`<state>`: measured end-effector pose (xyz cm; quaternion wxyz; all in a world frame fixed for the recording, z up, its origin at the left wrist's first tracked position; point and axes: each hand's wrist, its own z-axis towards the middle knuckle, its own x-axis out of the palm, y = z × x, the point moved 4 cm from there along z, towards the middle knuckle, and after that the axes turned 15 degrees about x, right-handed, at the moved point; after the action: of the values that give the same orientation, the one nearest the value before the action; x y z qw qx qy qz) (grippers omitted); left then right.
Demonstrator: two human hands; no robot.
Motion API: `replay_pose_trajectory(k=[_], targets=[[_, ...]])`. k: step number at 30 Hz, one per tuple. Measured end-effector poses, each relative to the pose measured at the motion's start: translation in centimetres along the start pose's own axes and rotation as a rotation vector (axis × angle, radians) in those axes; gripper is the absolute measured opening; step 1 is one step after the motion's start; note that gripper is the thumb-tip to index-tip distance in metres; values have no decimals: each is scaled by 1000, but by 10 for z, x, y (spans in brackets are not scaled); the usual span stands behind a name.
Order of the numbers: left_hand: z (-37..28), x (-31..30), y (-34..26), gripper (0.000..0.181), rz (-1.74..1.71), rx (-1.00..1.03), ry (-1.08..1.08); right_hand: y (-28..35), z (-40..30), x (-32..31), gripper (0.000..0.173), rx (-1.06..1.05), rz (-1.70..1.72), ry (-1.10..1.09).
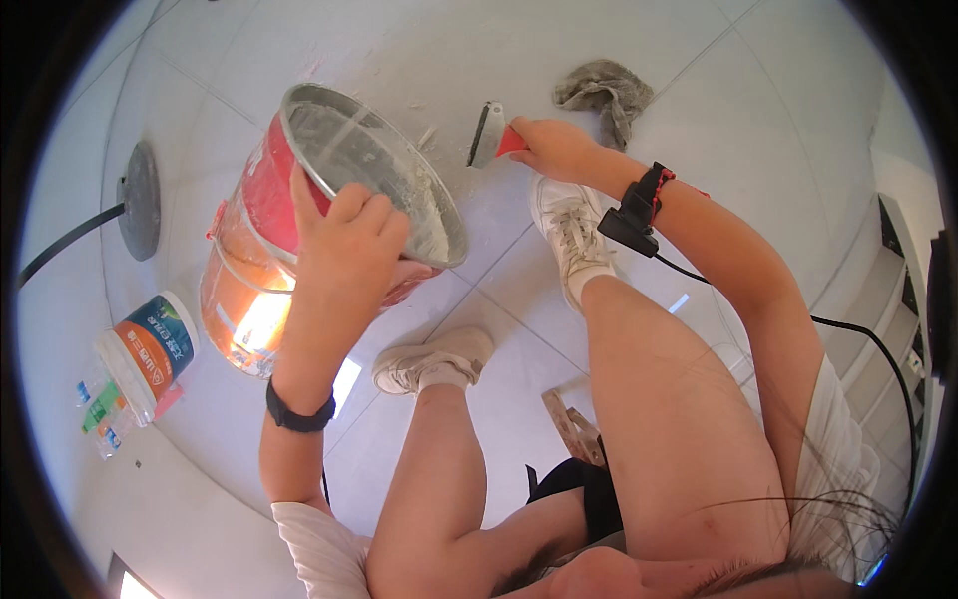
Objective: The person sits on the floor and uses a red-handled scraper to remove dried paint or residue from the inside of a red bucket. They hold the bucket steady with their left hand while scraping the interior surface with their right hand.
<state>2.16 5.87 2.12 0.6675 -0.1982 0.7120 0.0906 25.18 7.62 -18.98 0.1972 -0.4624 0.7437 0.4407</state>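
My left hand [346, 247] grips the near rim of a red metal bucket [263, 191], fingers curled over the edge. The bucket is tilted with its mouth towards the right, and pale residue [432, 213] clings to its inner wall. In my right hand [560, 150] is a scraper [494, 135] with a red handle and a wide flat blade. The blade is off to the right of the bucket's mouth, apart from it. Whether the bucket holds anything deeper inside is hidden.
A crumpled grey rag [605, 97] lies beyond my right hand. Pale crumbs [426, 137] dot the tiled floor [516, 299] beside the bucket. At left are a labelled plastic tub [150, 352], plastic bottles [101, 408] and a round grey base [140, 201]. Stairs [872, 314] descend at right.
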Motion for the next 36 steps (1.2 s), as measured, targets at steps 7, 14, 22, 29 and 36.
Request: replay_pose_trajectory(k=[7, 14, 22, 29, 36], targets=[[4, -11, 5, 41, 20, 41, 187, -1, 8, -12, 37, -11, -58, 80], [27, -34, -14, 44, -222, 172, 249, 10, 15, -9, 32, -72, -246, 207], [41, -32, 2, 43, -530, 136, 268, 1, 17, -4, 32, -139, -239, 210], [32, -53, 35, 36, -285, 43, -3, -20, 10, -6, 35, -88, -258, 234], [24, -42, 29, 50, -349, 96, -76, -6, 12, -8, 33, -81, -127, 225]])
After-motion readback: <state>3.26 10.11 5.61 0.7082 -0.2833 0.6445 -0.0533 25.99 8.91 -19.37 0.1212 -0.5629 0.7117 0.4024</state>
